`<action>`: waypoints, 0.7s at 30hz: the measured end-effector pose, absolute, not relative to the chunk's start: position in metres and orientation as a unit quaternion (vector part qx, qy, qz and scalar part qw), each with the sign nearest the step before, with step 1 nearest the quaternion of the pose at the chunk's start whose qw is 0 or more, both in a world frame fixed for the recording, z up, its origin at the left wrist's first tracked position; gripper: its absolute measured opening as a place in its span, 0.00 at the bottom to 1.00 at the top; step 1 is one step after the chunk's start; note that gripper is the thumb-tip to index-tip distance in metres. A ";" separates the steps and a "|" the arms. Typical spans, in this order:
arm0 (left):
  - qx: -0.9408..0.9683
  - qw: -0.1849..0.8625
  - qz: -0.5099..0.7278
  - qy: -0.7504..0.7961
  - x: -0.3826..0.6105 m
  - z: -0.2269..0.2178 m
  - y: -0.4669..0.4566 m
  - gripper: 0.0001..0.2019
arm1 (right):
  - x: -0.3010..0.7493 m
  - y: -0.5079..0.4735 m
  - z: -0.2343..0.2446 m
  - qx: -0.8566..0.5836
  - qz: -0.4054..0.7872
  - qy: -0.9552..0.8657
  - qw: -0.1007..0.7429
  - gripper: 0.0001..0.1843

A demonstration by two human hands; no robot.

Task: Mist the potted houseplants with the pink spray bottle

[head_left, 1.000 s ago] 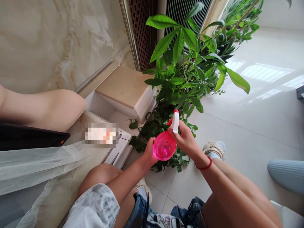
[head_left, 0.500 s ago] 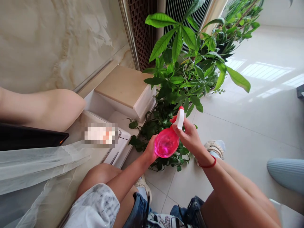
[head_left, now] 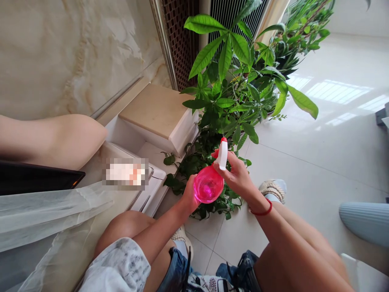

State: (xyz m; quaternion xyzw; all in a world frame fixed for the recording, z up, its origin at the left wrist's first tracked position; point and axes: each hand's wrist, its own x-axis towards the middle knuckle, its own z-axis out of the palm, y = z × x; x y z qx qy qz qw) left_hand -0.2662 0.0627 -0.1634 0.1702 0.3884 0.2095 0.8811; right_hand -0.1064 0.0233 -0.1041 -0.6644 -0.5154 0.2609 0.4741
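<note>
A pink spray bottle (head_left: 208, 184) with a white and red trigger head (head_left: 223, 153) is held over the low dark-leaved plant (head_left: 194, 162). My left hand (head_left: 189, 196) cups the bottle's round body from the left side. My right hand (head_left: 236, 175) wraps the neck, fingers on the trigger; a red cord circles that wrist. The nozzle points away from me toward the tall potted plant (head_left: 234, 81) with broad green leaves.
A beige-topped white step (head_left: 158, 113) and a white box (head_left: 152, 182) stand left of the plants. Another person's bare leg (head_left: 51, 140) rests at the left over sheer white cloth (head_left: 45, 211). Glossy tiled floor (head_left: 328, 146) spreads right; a grey-blue object (head_left: 364, 221) lies at the right edge.
The bottle and both hands swayed slightly right and up, then came back left; the grip on it is unchanged.
</note>
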 end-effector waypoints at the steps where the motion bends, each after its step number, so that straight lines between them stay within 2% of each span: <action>1: 0.171 0.883 0.212 0.383 -0.266 -0.162 0.062 0.18 | -0.107 0.024 -0.104 -0.663 0.261 -0.517 0.475 0.12; 8: 0.181 0.888 0.217 0.362 -0.262 -0.151 0.058 0.16 | -0.109 0.025 -0.106 -0.646 0.260 -0.536 0.477 0.16; 14: 0.181 0.888 0.200 0.372 -0.266 -0.148 0.056 0.16 | -0.111 0.026 -0.101 -0.646 0.267 -0.549 0.458 0.10; 21: 0.178 0.892 0.197 0.366 -0.262 -0.155 0.055 0.18 | -0.108 0.025 -0.101 -0.651 0.263 -0.548 0.453 0.13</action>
